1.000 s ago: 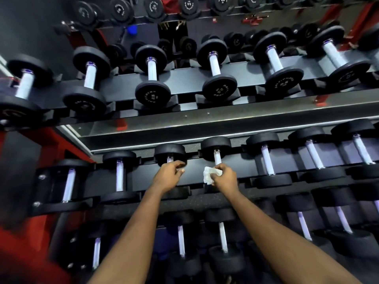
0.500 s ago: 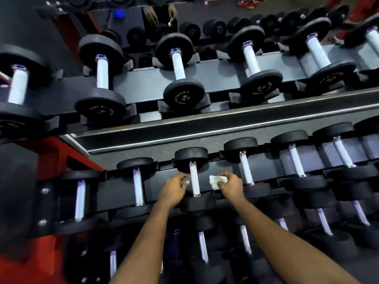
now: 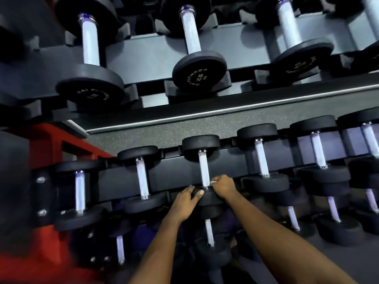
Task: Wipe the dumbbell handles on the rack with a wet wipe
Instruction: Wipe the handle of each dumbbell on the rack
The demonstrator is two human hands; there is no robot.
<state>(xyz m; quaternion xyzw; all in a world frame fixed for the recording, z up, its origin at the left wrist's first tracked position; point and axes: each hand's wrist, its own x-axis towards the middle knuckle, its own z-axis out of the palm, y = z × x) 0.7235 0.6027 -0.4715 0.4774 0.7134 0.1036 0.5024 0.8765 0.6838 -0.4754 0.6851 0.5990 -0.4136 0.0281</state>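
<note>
Where the middle tier of the rack (image 3: 229, 160) crosses the view from 9 to 3 o'clock, the dumbbell (image 3: 201, 143) being cleaned lies near the centre, its pale handle (image 3: 204, 169) running from 12 to 6 o'clock between two black heads. The right hand (image 3: 224, 188) is curled at the 6 o'clock end of that handle, coming in from the 3 o'clock side. It grips the wet wipe (image 3: 213, 182), of which only a thin white sliver shows between the fingers and the metal. The left hand (image 3: 183, 201) sits at 7 o'clock from the handle's near end, thumb and fingers clasping the rim of the near head. Neighbouring dumbbells rest on the same tier at 9 o'clock (image 3: 141, 177) and 3 o'clock (image 3: 262, 158). On the upper tier, toward 12 o'clock, a larger dumbbell marked 25 (image 3: 199, 72) faces the camera. A red frame (image 3: 47, 144) shows at 9 o'clock, blurred.
</note>
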